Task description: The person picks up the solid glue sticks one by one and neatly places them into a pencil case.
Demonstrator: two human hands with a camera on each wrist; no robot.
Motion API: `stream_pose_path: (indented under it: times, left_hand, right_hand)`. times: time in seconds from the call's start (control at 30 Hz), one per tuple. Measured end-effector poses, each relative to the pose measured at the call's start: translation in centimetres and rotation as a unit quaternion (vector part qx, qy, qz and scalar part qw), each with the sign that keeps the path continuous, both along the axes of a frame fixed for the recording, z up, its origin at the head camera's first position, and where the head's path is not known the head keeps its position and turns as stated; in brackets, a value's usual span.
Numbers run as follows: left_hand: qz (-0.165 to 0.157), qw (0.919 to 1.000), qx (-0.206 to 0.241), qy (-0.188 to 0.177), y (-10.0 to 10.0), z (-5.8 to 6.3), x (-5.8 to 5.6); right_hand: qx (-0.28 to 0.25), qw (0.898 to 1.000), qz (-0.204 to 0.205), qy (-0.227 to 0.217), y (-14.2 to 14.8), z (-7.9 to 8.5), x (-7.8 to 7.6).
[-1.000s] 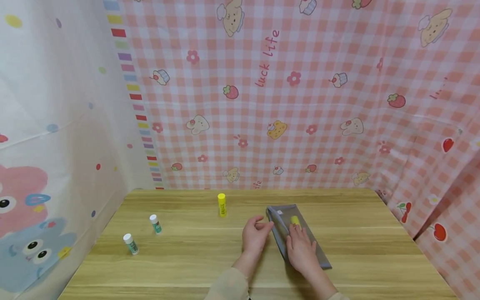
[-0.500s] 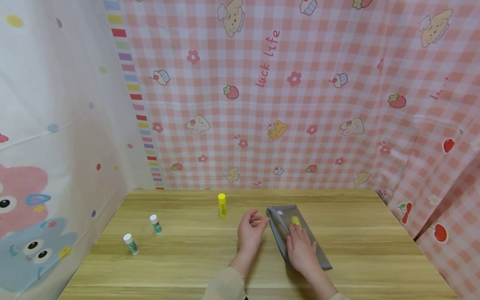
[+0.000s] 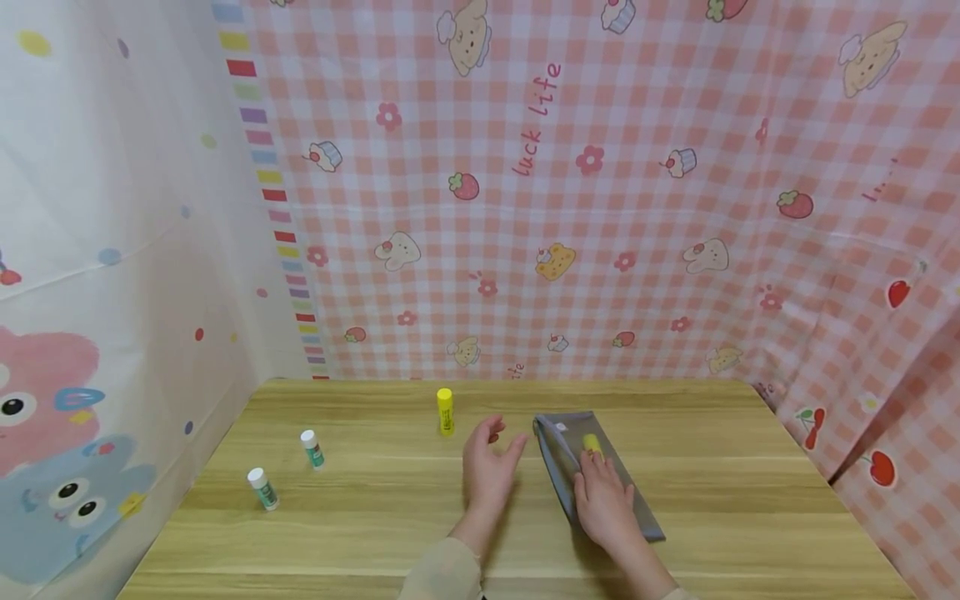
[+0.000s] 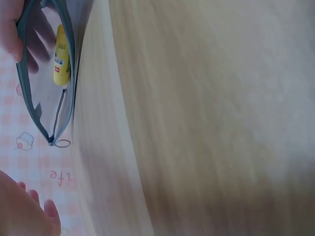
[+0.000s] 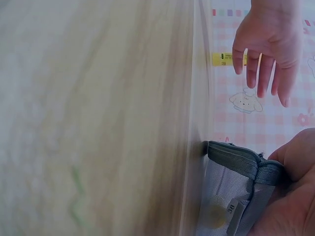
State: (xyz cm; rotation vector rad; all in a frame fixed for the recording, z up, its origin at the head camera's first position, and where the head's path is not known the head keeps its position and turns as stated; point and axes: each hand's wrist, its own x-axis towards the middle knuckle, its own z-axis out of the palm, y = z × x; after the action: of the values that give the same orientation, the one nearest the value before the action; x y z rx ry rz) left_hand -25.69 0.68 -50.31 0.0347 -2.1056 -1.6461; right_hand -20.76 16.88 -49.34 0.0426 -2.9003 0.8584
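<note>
A grey mesh zipper pouch (image 3: 562, 450) lies slantwise at the right of the table, its zipped mouth gaping toward the left. Inside it rests a yellow glue stick (image 4: 61, 56), seen through the opening in the left wrist view. My right hand (image 3: 602, 500) holds the pouch's upper side, thumb at the rim and fingers spread over the mesh. Left of the mouth, apart from the pouch, my left hand (image 3: 489, 471) has loose fingers and holds nothing. Another yellow glue stick (image 3: 446, 412) stands upright beyond the left hand.
At the left of the wooden table (image 3: 360, 533) stand two green glue sticks with white caps, a nearer one (image 3: 262, 489) and a farther one (image 3: 311, 450). A pink checked cloth (image 3: 495, 217) hangs behind the table, and a white printed cloth (image 3: 150, 317) at its left.
My left hand has moved left, away from the pouch's mouth, and its fingers have spread a little. The right hand and pouch have stayed in place.
</note>
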Motion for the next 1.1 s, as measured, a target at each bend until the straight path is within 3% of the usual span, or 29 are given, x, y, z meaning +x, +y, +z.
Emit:
stream_pose_path:
  times: [0.4, 0.67, 1.1]
  left_hand:
    - [0.059, 0.9930, -0.101, -0.014, -1.6, 0.2, -0.4]
    - [0.074, 0.9809, -0.176, 0.040, -3.0, 0.7, -0.7]
    - [0.076, 0.9686, -0.217, 0.096, -5.6, 1.3, -1.7]
  right_hand:
    - [0.002, 1.000, -0.001, -0.003, -0.1, 0.1, 0.0]
    - [0.002, 1.000, -0.002, -0.011, 0.0, 0.2, -0.1]
    - [0.001, 1.000, -0.001, -0.010, 0.0, 0.2, 0.0]
